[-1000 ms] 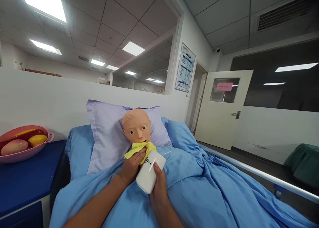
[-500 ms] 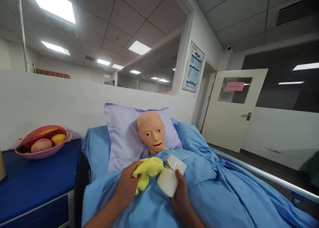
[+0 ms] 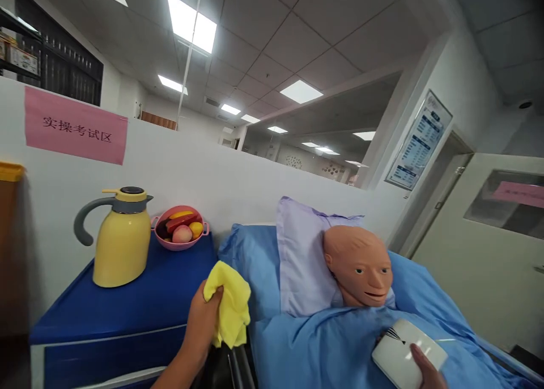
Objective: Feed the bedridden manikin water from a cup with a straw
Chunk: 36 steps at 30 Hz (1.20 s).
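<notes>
My left hand (image 3: 203, 315) is closed on a crumpled yellow cloth (image 3: 232, 304), held over the gap between the bedside cabinet and the bed. Part of the cloth hangs below my fingers. At the lower right, my right hand (image 3: 427, 369) grips a white ceramic bowl (image 3: 403, 358) with a black line pattern, the thumb on its near side. Only part of that hand shows at the frame's bottom edge. The bowl is above the blue quilt (image 3: 314, 349), near the chest of a manikin (image 3: 359, 267) whose head rests on a lilac pillow (image 3: 300, 264).
On the blue-topped bedside cabinet (image 3: 170, 304) stand a yellow thermos jug (image 3: 123, 241) and a pink basket (image 3: 155, 223) of fruit. A bed rail (image 3: 510, 363) runs along the far right side. Behind the bed is a white half wall (image 3: 238, 179) with a pink sign (image 3: 76, 125).
The view has turned left, bringing the thermos jug into sight. My left hand has carried the yellow cloth left, away from the bowl, towards the cabinet. My right hand still holds the bowl.
</notes>
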Tool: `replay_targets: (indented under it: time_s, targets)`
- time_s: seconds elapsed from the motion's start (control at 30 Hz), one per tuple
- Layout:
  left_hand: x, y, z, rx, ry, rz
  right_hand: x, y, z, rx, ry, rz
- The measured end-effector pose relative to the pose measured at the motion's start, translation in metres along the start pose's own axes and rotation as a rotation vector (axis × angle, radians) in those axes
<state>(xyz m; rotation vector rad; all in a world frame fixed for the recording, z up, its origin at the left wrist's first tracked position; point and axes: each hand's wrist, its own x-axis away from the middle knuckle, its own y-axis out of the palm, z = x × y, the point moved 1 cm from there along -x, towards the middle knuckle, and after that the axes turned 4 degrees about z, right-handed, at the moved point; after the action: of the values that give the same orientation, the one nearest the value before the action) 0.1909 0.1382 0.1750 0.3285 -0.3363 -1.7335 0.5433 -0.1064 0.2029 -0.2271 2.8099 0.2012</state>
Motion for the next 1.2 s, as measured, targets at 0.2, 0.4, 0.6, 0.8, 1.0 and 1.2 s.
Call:
replay_targets:
  time_s: [0.2,0.4,0.6,0.8,1.0,1.2]
  targets:
    - [-0.077,-0.119,-0.002,-0.04,-0.117,0.099,0.054,0.09,0.012,0.014,0.264,-0.14]
    - [-0.13,-0.203,-0.015,-0.492,0.076,0.157,0.172,0.261,0.025,-0.163,0.212,-0.517]
    - [-0.143,-0.208,-0.023,-0.802,0.331,0.179,0.246,0.362,0.024,-0.19,0.048,-0.612]
    - [-0.162,-0.199,-0.039,-0.841,0.417,0.213,0.247,0.397,0.041,-0.211,0.074,-0.603]
    - [-0.174,-0.196,-0.05,-0.853,0.513,0.197,0.242,0.402,0.054,-0.195,0.046,-0.576]
    - [-0.178,-0.192,-0.053,-0.964,0.491,0.14,0.243,0.405,0.067,-0.186,0.041,-0.56]
